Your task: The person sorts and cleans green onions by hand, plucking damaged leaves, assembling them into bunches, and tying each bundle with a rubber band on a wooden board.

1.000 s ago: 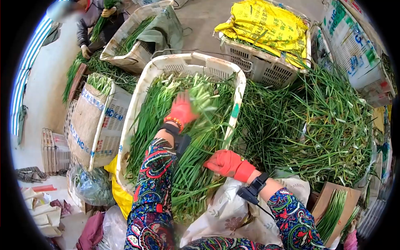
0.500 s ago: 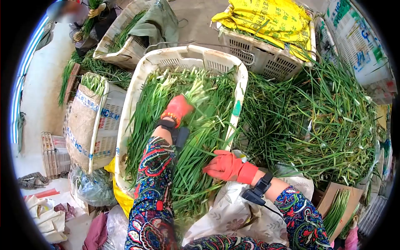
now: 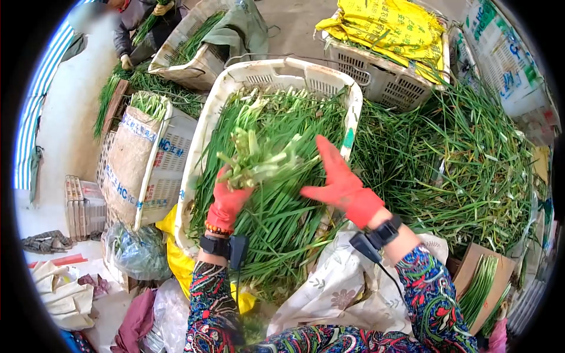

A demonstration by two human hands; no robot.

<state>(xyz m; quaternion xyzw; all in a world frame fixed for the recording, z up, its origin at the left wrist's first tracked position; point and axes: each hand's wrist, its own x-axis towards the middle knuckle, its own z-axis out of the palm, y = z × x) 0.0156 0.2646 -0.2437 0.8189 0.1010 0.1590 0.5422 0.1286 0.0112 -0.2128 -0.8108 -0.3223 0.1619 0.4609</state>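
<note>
Clasping leafy stalks [image 3: 259, 167], left hand [image 3: 229, 199] outstretched; right hand [image 3: 345, 189] splayed wide alongside. Pale ends [image 3: 253, 143] fan forward; long axis blurred.

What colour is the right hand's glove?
The right hand wears a coral-red glove, clearest in the head view.

A white slotted plastic crate [image 3: 354, 106] carries a loose, leafy spread of long green stalks [image 3: 276, 229]

One left hand [image 3: 231, 203] and one right hand [image 3: 347, 191]; one bunch of stalks [image 3: 259, 159] in the left hand; one crate [image 3: 355, 112] beneath both hands; two wristbands [image 3: 385, 232], one behind each hand; one beaded bracelet [image 3: 219, 228]; one other person [image 3: 150, 26] beyond the left hand.
</note>
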